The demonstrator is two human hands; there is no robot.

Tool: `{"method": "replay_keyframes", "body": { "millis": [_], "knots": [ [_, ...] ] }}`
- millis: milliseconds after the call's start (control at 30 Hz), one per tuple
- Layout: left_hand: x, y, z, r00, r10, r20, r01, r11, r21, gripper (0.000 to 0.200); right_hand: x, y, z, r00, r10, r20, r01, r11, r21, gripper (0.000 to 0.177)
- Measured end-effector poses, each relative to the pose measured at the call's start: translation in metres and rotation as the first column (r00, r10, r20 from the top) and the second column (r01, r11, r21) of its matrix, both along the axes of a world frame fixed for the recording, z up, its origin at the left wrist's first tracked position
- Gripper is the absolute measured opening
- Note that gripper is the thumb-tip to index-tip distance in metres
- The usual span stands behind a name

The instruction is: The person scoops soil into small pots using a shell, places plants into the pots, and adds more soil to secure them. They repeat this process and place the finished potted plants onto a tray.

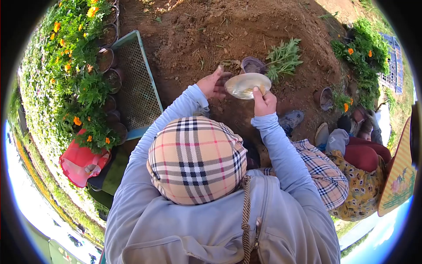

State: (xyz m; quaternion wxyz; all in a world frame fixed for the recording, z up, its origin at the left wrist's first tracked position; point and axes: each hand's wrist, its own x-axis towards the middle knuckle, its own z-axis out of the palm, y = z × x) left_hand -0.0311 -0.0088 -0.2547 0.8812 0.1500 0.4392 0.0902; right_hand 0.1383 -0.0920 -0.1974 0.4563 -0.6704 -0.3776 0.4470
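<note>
Shiny dish (243,86) above brown soil (189,39)

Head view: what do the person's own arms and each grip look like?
The left sleeve and right sleeve match: long, plain, pale blue-grey fabric, wrinkled and reaching about the wrists. The left grip and right grip are bare human hands, without gloves.

The right hand (265,102) holds a (shiny) dish (247,86).

Hd cam close abv cap (198,160), facing down/fwd, wide.
</note>
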Motion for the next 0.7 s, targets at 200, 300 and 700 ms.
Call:
{"method": "replay_keyframes", "body": {
  "millis": [200,300,700],
  "knots": [
    [-0.022,-0.001,-0.025,0.985,-0.005,-0.173,0.040,0.978,0.203,0.056,-0.035,-0.003,-0.035,0.897,0.415,0.150,-0.411,0.910,-0.061,0.021],
    [-0.016,0.002,-0.025,0.914,-0.055,-0.402,0.083,0.995,0.053,0.062,-0.017,-0.018,-0.049,0.921,0.375,0.107,-0.360,0.923,-0.135,0.022],
    [-0.021,-0.014,-0.054,0.881,-0.081,-0.467,0.255,0.911,0.324,0.033,0.081,-0.041,-0.078,0.893,-0.396,-0.215,0.222,0.801,-0.556,0.020]
  ]
}}
